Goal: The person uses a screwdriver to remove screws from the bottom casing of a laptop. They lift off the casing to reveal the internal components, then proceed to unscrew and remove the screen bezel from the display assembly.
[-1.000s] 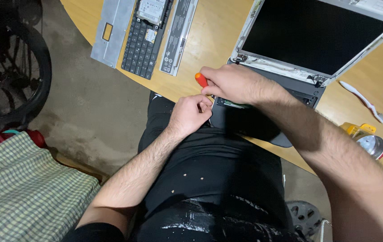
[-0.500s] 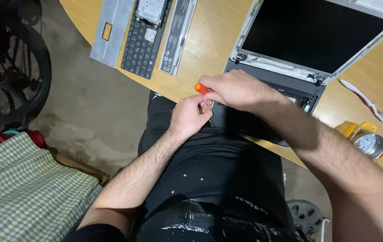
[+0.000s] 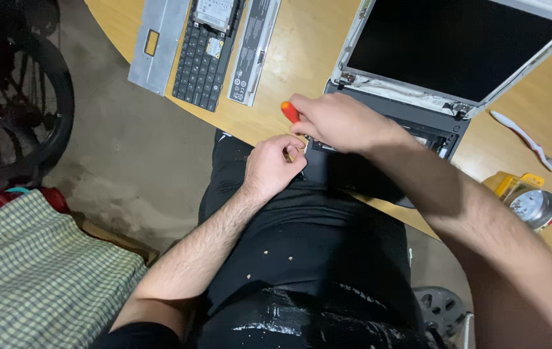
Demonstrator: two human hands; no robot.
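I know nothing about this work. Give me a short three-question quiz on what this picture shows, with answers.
1. True or false: the right hand grips an orange-handled screwdriver at the front corner of the opened grey laptop.
2. Which lies furthest left on the round wooden table? A: the flat grey cover panel; B: the detached black keyboard; C: the long silver battery bar.
3. What white item lies right of the laptop?

Key
1. True.
2. A.
3. A white toothbrush. Meanwhile the left hand rests curled at the laptop's near edge, beside the right hand; whether it pinches anything cannot be told.
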